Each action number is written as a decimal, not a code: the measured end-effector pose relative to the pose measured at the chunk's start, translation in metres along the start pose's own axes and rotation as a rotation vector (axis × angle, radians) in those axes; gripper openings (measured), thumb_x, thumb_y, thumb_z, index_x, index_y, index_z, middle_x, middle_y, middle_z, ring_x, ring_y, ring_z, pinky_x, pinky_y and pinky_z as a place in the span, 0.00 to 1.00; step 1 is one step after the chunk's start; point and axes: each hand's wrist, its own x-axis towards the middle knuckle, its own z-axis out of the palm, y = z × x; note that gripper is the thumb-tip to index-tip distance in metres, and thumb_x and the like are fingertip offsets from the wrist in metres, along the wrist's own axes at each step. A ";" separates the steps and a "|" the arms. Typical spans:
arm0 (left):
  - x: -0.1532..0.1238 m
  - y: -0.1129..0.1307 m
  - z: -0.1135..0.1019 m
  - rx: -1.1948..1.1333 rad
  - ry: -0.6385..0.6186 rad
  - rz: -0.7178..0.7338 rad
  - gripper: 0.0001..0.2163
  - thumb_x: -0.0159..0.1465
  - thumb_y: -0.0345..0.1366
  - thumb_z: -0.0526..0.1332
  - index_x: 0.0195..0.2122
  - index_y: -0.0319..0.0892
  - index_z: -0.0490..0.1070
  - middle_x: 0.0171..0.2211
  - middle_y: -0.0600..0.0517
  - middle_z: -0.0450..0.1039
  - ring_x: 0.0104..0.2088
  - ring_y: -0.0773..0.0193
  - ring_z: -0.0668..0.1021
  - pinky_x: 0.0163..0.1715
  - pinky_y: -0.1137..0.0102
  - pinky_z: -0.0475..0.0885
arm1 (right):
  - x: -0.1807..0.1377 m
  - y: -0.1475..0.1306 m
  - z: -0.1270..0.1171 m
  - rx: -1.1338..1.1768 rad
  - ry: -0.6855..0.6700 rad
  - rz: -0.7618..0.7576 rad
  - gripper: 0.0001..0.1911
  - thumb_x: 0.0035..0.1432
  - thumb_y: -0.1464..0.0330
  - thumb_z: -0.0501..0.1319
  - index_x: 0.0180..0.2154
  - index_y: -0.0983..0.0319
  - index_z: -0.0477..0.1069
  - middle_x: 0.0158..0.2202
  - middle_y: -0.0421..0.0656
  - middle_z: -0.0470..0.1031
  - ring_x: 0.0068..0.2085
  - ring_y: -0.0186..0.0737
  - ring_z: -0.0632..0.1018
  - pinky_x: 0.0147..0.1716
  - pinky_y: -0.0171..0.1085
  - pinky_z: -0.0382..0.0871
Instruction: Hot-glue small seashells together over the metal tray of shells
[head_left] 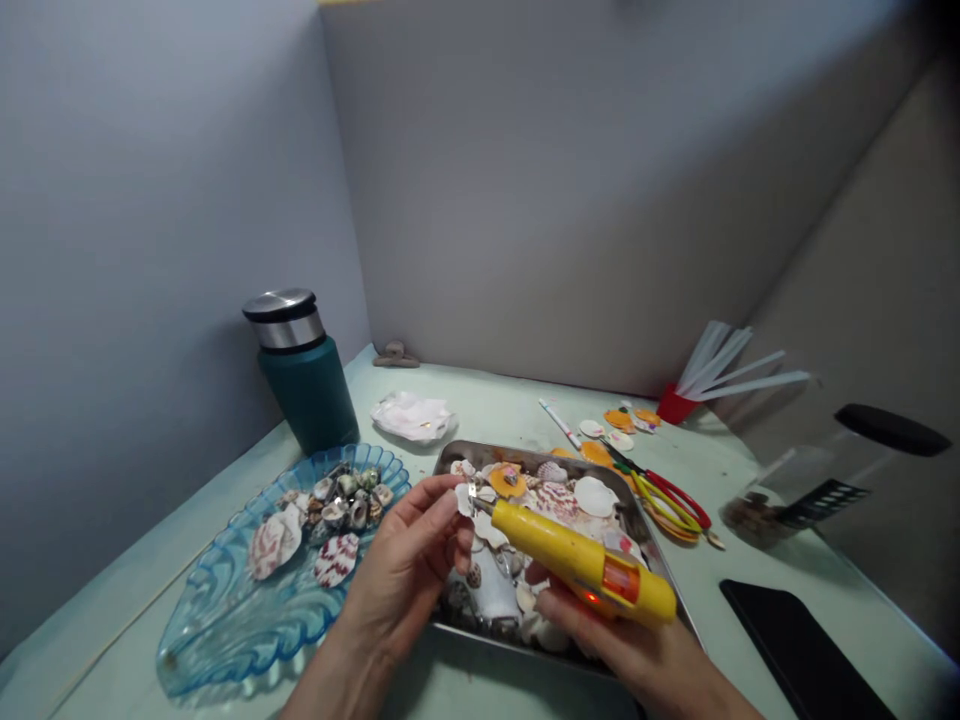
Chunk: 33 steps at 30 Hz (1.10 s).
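Above the tray [480, 449] of shells [596, 497], the left fingers [429, 525] pinch a white piece [465, 499] at the tip of the glue gun [562, 548], gripped by the right fingers [568, 612]. The blue dish [240, 648] holds shells; the red cup [676, 406], sticks [709, 362].

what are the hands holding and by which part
The right hand grips the glue gun from underneath; the left hand pinches a white piece at its edge.

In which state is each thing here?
Glue gun: in right hand, light lit
White piece: pinched in left hand
Tray: filled with shells
Dish: partly filled
Flask: closed, upright
Jar: closed, partly filled
Cup: holding sticks
Scissors: lying unheld
Phone: flat, dark
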 end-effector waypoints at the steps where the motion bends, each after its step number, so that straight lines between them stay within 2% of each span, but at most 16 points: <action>1: 0.000 0.000 0.000 0.004 0.002 -0.003 0.07 0.55 0.32 0.67 0.36 0.38 0.74 0.21 0.55 0.71 0.19 0.74 0.71 0.16 0.81 0.67 | -0.001 -0.001 0.001 0.015 0.024 0.021 0.10 0.50 0.62 0.66 0.36 0.58 0.78 0.37 0.44 0.81 0.37 0.46 0.80 0.35 0.39 0.78; 6: -0.001 -0.001 0.001 0.022 -0.010 -0.051 0.07 0.55 0.32 0.67 0.35 0.38 0.75 0.19 0.55 0.70 0.17 0.74 0.70 0.15 0.81 0.67 | -0.001 -0.008 0.006 0.053 0.120 0.063 0.09 0.48 0.61 0.67 0.32 0.58 0.78 0.31 0.42 0.81 0.38 0.46 0.79 0.44 0.44 0.75; 11: 0.000 0.000 0.002 0.011 0.021 -0.038 0.12 0.51 0.30 0.70 0.37 0.39 0.75 0.23 0.54 0.72 0.21 0.74 0.73 0.19 0.81 0.70 | 0.001 -0.013 0.005 0.096 0.068 0.052 0.07 0.49 0.63 0.66 0.31 0.58 0.77 0.30 0.41 0.80 0.32 0.41 0.80 0.34 0.37 0.77; 14: 0.000 0.001 0.003 0.010 0.040 -0.014 0.12 0.50 0.30 0.71 0.36 0.38 0.76 0.25 0.54 0.73 0.22 0.74 0.73 0.19 0.81 0.70 | 0.000 -0.014 0.005 0.084 0.050 0.037 0.06 0.49 0.63 0.66 0.31 0.58 0.77 0.29 0.40 0.80 0.31 0.40 0.79 0.31 0.36 0.76; 24: 0.000 0.000 0.001 0.036 0.013 -0.058 0.11 0.50 0.32 0.71 0.34 0.36 0.75 0.20 0.55 0.70 0.19 0.75 0.70 0.16 0.82 0.66 | 0.002 -0.013 0.003 0.080 0.018 0.006 0.06 0.49 0.65 0.66 0.32 0.58 0.78 0.31 0.41 0.80 0.32 0.41 0.80 0.32 0.37 0.77; 27: 0.001 0.000 0.001 0.026 0.023 -0.045 0.10 0.50 0.32 0.70 0.34 0.36 0.75 0.21 0.55 0.71 0.19 0.75 0.71 0.17 0.81 0.67 | 0.001 -0.014 0.005 0.100 0.061 0.040 0.06 0.49 0.63 0.66 0.31 0.58 0.78 0.30 0.41 0.80 0.31 0.40 0.79 0.31 0.36 0.76; 33: 0.001 0.001 0.000 0.003 0.045 -0.013 0.09 0.51 0.31 0.70 0.33 0.37 0.76 0.25 0.54 0.73 0.22 0.73 0.73 0.21 0.80 0.70 | 0.000 -0.014 0.006 0.119 0.065 0.086 0.08 0.48 0.63 0.67 0.31 0.59 0.78 0.30 0.41 0.80 0.32 0.41 0.80 0.34 0.38 0.76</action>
